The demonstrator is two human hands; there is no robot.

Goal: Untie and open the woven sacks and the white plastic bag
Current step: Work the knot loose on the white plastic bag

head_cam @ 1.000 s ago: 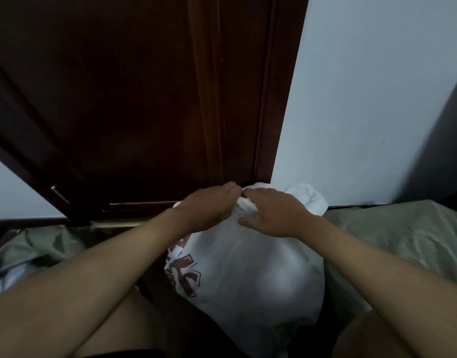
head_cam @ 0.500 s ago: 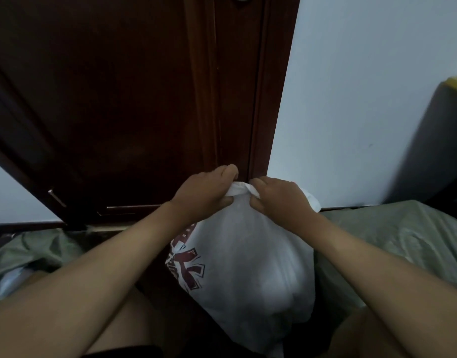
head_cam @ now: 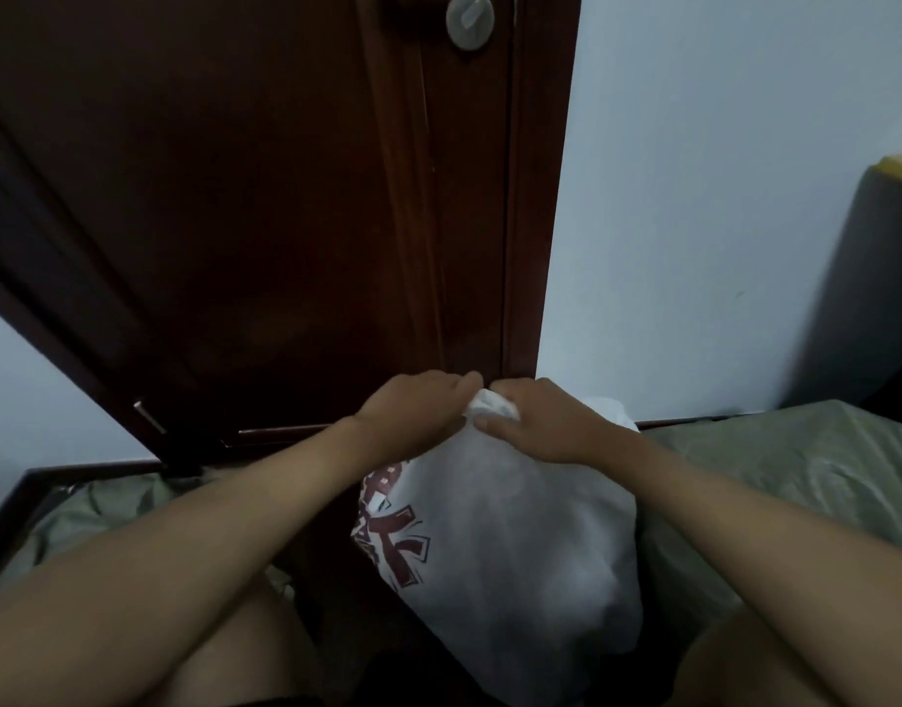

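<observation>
I look down at a white plastic bag standing full and rounded between my knees, low in the middle of the view. Dark red printed marks show on its left side. Both my hands meet at the gathered top of the bag. My left hand has its fingers curled around the bunched plastic from the left. My right hand pinches the same bunch from the right, thumb lying along the front. The fingertips of the two hands nearly touch. A small twist of white plastic shows between them. Behind the bag stands a dark brown wooden door with a round silver lock near the top edge. A pale wall fills the right side. Rumpled grey-green cloth lies to either side of the bag.
</observation>
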